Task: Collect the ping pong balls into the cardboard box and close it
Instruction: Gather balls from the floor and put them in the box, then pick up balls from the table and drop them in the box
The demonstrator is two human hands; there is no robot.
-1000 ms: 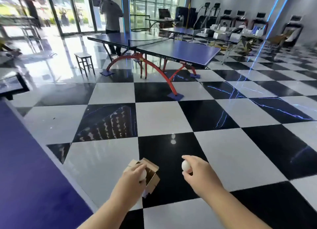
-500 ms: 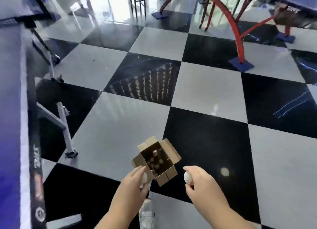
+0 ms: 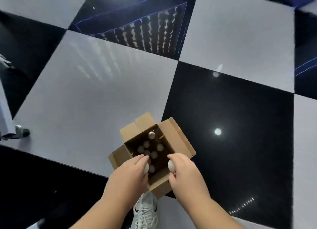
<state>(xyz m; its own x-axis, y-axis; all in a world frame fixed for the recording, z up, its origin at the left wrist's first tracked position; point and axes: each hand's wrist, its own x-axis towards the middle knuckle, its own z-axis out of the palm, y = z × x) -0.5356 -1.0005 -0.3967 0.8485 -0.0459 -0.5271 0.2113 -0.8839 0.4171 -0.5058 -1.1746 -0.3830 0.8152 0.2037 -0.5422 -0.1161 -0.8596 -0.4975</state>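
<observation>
An open cardboard box (image 3: pixel 178 139) stands on the checkered floor with its flaps spread out. Several white ping pong balls (image 3: pixel 154 154) lie in its dark inside. My left hand (image 3: pixel 128 177) hovers over the box's near left corner with a white ball (image 3: pixel 146 168) in its fingers. My right hand (image 3: pixel 186 175) is over the near right edge and pinches another white ball (image 3: pixel 171 165). Both hands cover the box's near rim.
The floor is glossy black and white tiles (image 3: pixel 96 95) with bright light reflections. A white sneaker (image 3: pixel 145 211) shows below the box. A table leg's foot (image 3: pixel 21 131) sits at the left edge.
The view has tilted down and closed in on the box. Both hands, each with a ball, have moved forward from beside the box to over its opening.
</observation>
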